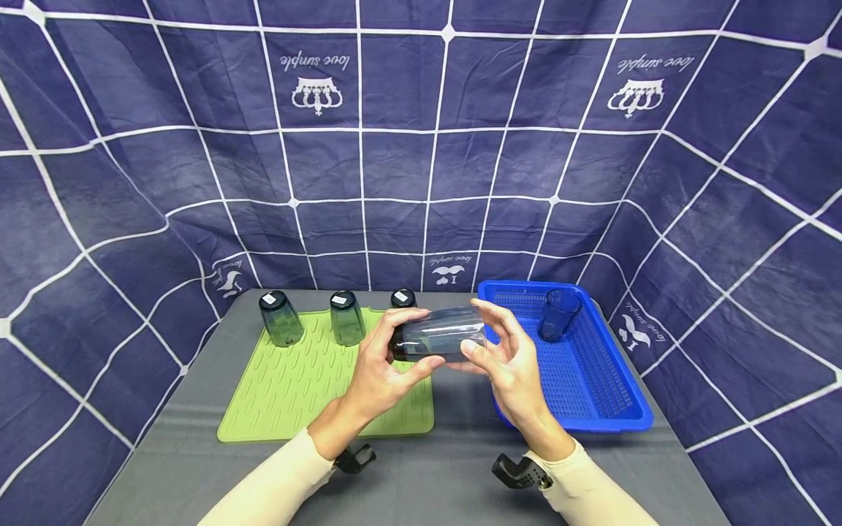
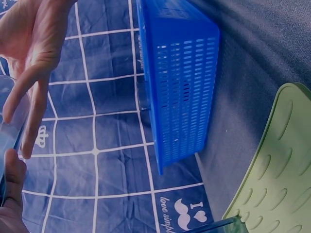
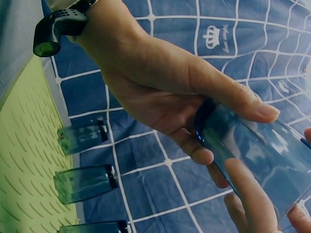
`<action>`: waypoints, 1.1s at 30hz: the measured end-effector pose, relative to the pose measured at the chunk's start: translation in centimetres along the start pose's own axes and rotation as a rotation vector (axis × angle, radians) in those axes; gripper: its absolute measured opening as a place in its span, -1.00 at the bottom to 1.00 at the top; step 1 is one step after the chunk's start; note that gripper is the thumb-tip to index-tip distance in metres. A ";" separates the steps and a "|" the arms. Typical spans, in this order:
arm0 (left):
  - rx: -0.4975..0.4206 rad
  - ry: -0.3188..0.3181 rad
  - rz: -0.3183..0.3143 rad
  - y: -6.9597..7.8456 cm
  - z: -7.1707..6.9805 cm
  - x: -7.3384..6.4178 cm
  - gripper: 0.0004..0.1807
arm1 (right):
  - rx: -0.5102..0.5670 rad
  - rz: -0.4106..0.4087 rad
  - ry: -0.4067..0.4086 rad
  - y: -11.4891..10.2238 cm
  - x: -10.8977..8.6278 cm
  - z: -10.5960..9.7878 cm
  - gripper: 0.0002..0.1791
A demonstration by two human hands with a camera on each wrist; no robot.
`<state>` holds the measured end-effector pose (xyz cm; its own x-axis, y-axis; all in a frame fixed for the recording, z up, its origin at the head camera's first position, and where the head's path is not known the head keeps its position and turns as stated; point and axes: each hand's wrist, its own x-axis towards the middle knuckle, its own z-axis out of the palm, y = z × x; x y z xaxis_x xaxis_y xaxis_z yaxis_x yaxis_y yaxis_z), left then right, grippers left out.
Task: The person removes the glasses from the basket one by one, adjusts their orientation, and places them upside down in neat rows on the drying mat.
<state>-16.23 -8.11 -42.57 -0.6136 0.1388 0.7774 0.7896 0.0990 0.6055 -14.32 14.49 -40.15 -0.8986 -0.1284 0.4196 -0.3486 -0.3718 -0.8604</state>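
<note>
A smoky blue drinking glass [image 1: 444,334] is held sideways in the air between both hands, its dark base to the left and its rim to the right. My left hand [image 1: 378,365] grips the base end, thumb below and fingers above. At the rim end my right hand [image 1: 513,365] holds the glass, thumb on the near side and other fingers round the far side. The right wrist view shows the glass [image 3: 257,150] close up, with the left hand [image 3: 160,73] around its base.
Behind the left hand lies a green drying mat [image 1: 309,387]. Upside-down glasses stand along its back edge: one at left [image 1: 281,321], another glass [image 1: 346,321] mid-row, a third glass [image 1: 403,297] partly hidden. At right, a blue basket [image 1: 598,424] holds one glass [image 1: 559,314].
</note>
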 end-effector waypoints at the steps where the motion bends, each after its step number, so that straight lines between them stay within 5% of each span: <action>1: 0.003 0.001 0.002 0.0 0.0 0.0 -0.18 | -0.003 0.001 -0.001 0.0 0.0 0.0 -0.20; 18: 0.047 0.014 0.010 0.9 -0.8 0.0 -0.15 | -0.088 0.061 -0.030 -0.5 -0.2 0.2 -0.20; 33: 0.077 0.014 -0.016 0.2 -1.3 0.4 -0.15 | -0.248 0.060 -0.039 0.1 0.7 -0.3 -0.21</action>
<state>-16.35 -9.36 -41.93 -0.6256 0.1233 0.7703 0.7777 0.1768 0.6033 -15.09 14.61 -40.05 -0.9105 -0.1805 0.3721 -0.3538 -0.1259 -0.9268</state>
